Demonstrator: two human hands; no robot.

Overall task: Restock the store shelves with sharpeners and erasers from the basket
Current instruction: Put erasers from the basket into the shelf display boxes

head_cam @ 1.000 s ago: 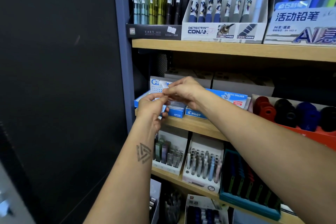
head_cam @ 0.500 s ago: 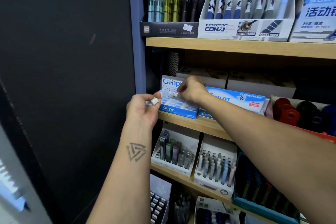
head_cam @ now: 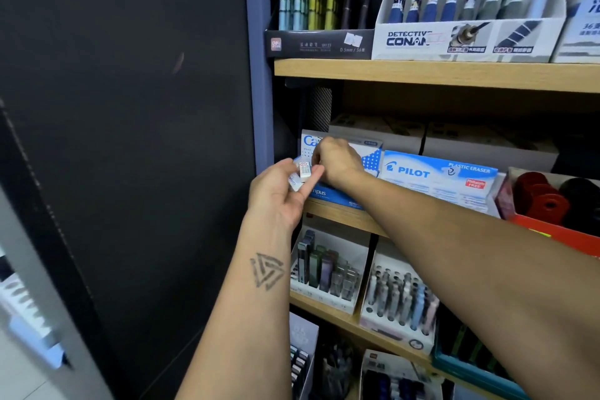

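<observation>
Erasers [head_cam: 303, 174], small white ones, sit pinched in your left hand [head_cam: 279, 195] just in front of the blue Campus box [head_cam: 328, 195] on the middle shelf [head_cam: 344, 217]. Your right hand [head_cam: 337, 161] reaches over that box with fingers curled; whether it holds anything, you cannot tell. Feed one eraser across at a time and lay each flat in the box. Beside it, the Pilot box [head_cam: 435, 177] is labelled plastic eraser, its contents hidden. The basket is out of view.

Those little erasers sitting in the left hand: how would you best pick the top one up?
Pinch the top eraser across its two long sides, coming from above right, where the right hand already is. It lies exposed on the left hand, whose fingers block the underside.
</observation>
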